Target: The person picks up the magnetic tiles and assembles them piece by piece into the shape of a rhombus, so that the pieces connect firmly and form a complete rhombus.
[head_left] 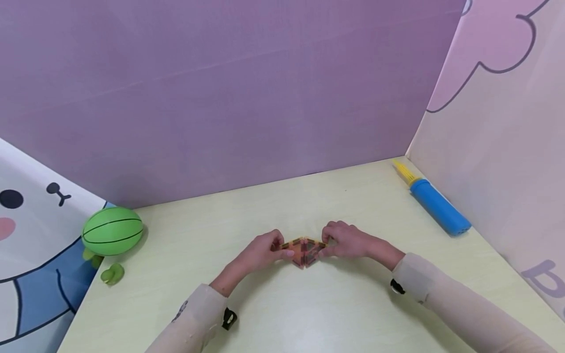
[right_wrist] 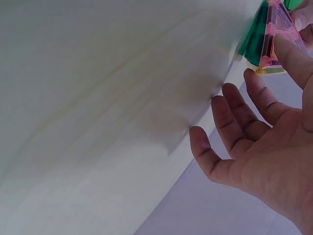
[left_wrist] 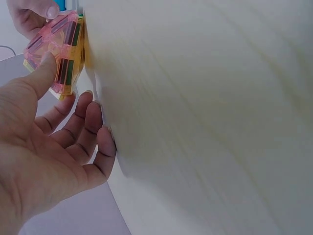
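Observation:
Both hands meet at a small structure of translucent magnetic tiles (head_left: 298, 251) low over the middle of the table. Pink triangular tiles (left_wrist: 55, 38) face up, with yellow ones beneath them; a green tile (right_wrist: 255, 40) shows on the right-hand side. My left hand (head_left: 264, 251) pinches the left corner, thumb on the pink face and index finger underneath. At the opposite corner, my right hand (head_left: 349, 240) pinches in the same way. The other fingers of each hand are loosely bent, their tips right at the tabletop in the wrist views.
A pale table (head_left: 198, 215) runs back to a purple wall (head_left: 243, 98). At its left edge sits a green balloon (head_left: 112, 230) with dark lines, beside a small twisted green piece (head_left: 112, 274). A blue hand pump (head_left: 441, 206) with a yellow nozzle lies along the right wall.

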`<state>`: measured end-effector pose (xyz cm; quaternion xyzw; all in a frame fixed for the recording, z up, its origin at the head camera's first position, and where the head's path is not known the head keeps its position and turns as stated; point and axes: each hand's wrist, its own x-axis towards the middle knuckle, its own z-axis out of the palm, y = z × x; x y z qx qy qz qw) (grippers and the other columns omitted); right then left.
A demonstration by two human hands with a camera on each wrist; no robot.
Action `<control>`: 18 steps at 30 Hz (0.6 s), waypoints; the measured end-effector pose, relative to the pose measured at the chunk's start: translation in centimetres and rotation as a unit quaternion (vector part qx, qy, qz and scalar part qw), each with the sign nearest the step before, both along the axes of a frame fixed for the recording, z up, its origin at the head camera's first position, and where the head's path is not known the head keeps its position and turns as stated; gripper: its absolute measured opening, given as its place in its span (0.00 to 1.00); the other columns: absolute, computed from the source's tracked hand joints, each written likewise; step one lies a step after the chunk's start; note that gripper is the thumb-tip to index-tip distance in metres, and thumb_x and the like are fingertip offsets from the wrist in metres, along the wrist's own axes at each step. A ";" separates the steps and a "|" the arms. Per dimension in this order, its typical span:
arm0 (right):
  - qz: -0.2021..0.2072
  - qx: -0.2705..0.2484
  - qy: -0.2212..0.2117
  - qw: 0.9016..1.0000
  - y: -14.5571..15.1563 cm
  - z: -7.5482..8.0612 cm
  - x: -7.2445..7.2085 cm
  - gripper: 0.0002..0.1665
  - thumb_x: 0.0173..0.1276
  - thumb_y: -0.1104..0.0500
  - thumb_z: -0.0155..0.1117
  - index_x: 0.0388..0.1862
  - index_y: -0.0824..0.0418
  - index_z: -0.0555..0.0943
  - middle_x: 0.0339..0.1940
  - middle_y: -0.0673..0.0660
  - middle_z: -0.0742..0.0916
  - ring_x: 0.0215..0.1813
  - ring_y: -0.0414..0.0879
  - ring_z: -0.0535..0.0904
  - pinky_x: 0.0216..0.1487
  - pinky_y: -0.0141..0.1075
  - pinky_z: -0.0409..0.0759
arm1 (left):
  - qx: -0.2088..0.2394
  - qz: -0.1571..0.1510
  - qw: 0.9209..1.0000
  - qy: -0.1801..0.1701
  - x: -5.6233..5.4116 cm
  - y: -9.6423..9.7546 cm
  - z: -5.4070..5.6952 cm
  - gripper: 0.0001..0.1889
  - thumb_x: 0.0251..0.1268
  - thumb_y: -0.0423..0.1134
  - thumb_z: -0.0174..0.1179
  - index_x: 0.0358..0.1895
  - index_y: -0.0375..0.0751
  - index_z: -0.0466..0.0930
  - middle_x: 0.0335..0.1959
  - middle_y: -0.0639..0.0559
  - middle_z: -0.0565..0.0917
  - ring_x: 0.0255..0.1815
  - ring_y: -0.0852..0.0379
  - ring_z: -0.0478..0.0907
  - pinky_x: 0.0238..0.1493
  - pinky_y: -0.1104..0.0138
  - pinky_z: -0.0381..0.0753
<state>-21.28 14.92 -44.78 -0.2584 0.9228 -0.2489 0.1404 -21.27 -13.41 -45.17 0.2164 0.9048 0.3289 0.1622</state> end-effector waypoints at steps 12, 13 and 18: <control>0.000 -0.004 0.004 1.000 -0.1 0.1 -0.1 0.14 0.65 0.43 0.70 0.38 0.50 0.80 0.48 0.51 0.82 0.52 0.50 0.74 0.51 0.54 0.72 | -0.008 0.004 1.000 -0.005 0.1 -0.1 0.3 0.18 0.67 0.54 0.64 0.45 0.44 0.76 0.35 0.53 0.79 0.32 0.59 0.72 0.31 0.69 0.75; 0.002 -0.004 0.008 1.000 -0.1 0.0 -0.1 0.14 0.65 0.43 0.70 0.39 0.50 0.81 0.49 0.52 0.82 0.52 0.50 0.74 0.51 0.55 0.72 | -0.008 0.005 1.000 -0.003 0.1 -0.2 0.3 0.17 0.67 0.54 0.64 0.46 0.45 0.77 0.36 0.53 0.80 0.34 0.60 0.74 0.32 0.68 0.76; 0.009 0.000 0.035 0.999 -0.1 -0.1 -0.2 0.13 0.65 0.45 0.70 0.42 0.51 0.84 0.51 0.53 0.83 0.55 0.54 0.76 0.52 0.61 0.73 | 0.009 0.008 1.000 0.005 0.0 -0.5 0.7 0.16 0.68 0.52 0.64 0.50 0.46 0.80 0.40 0.54 0.82 0.38 0.58 0.76 0.35 0.67 0.78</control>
